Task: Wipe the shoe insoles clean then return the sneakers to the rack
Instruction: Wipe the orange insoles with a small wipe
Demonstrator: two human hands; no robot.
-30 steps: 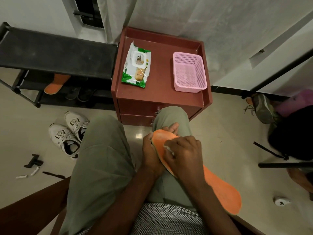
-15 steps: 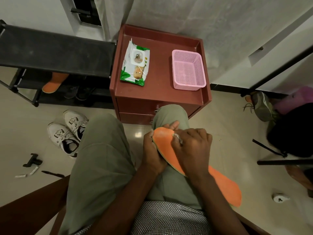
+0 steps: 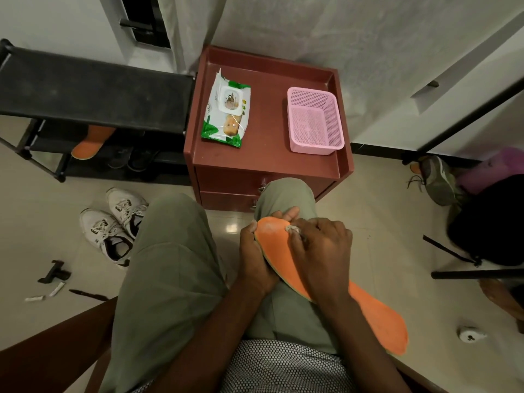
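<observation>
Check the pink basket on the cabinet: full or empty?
Empty. The pink basket shows only its bare mesh floor and walls; nothing lies inside.

Orange insole; olive-green trousers; dark red cabinet; pink mesh basket; green-and-white wipes pack; white sneakers; black rack.

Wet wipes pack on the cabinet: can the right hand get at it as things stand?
Probably yes. The wet wipes pack lies bare on the cabinet, nothing above it, but the right hand pinches a wipe against the insole.
</observation>
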